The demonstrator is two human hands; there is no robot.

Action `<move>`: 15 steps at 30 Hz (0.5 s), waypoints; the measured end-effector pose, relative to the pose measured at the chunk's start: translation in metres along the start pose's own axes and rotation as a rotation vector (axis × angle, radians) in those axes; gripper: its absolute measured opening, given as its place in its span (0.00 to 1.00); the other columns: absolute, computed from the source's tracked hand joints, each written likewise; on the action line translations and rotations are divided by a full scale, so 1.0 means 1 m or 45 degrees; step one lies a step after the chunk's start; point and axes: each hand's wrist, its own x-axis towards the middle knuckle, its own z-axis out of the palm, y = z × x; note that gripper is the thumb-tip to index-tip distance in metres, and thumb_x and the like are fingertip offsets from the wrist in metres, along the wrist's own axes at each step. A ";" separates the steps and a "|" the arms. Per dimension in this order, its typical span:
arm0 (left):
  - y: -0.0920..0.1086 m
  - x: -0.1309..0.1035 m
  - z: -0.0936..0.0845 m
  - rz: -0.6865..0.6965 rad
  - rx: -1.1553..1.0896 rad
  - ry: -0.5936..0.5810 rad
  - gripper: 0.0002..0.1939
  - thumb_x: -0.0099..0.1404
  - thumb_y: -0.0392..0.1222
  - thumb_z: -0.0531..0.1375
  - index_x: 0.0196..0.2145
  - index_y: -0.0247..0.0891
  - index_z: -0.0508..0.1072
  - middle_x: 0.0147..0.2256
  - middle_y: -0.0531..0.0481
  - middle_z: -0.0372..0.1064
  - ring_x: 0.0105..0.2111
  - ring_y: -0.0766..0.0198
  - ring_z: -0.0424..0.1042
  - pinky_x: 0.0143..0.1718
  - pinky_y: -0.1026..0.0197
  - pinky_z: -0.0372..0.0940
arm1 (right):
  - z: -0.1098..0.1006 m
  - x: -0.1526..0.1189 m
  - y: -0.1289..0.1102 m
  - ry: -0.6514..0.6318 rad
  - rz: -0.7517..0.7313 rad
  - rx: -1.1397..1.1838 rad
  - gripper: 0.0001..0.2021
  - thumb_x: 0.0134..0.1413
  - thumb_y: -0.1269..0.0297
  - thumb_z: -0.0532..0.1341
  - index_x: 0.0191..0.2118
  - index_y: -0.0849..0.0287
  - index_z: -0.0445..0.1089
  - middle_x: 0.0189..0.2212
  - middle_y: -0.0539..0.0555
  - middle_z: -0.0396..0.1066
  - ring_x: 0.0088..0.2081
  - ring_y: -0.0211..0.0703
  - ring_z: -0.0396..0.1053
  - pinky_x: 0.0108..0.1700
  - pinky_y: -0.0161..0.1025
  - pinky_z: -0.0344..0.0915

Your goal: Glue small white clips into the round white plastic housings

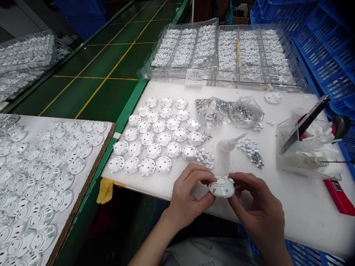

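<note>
Between my two hands, over the front edge of the white foam-topped table, is a round white part. My left hand pinches its left side with thumb and fingers. On the other side, the fingertips and thumb of my right hand grip its right edge. Rows of similar white parts lie on the table to the left. A white squeeze bottle stands just beyond my hands, with small white pieces and small metal pieces near it.
A clear box with tools stands at the right, a red object beside it. Clear trays of white pieces and plastic bags lie farther back. Left are a green conveyor and a board with many white parts.
</note>
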 end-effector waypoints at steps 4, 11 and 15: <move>0.000 0.000 0.001 0.011 0.011 0.011 0.06 0.65 0.33 0.66 0.40 0.40 0.75 0.39 0.47 0.76 0.36 0.61 0.76 0.36 0.61 0.74 | 0.001 -0.002 -0.005 0.048 0.096 0.023 0.09 0.62 0.68 0.64 0.47 0.53 0.73 0.37 0.52 0.75 0.30 0.38 0.71 0.33 0.36 0.71; -0.002 -0.002 0.001 -0.027 -0.060 -0.006 0.04 0.67 0.37 0.66 0.40 0.39 0.75 0.39 0.47 0.77 0.37 0.60 0.77 0.36 0.60 0.75 | 0.000 -0.002 0.000 0.057 0.029 0.022 0.07 0.61 0.67 0.67 0.45 0.53 0.74 0.34 0.51 0.76 0.29 0.39 0.72 0.31 0.36 0.72; -0.002 -0.001 0.002 -0.025 -0.090 -0.001 0.05 0.68 0.37 0.66 0.41 0.39 0.75 0.39 0.47 0.76 0.36 0.61 0.76 0.36 0.61 0.75 | 0.002 -0.002 -0.006 0.078 0.083 0.020 0.04 0.62 0.67 0.65 0.43 0.53 0.74 0.34 0.51 0.75 0.29 0.39 0.71 0.31 0.37 0.71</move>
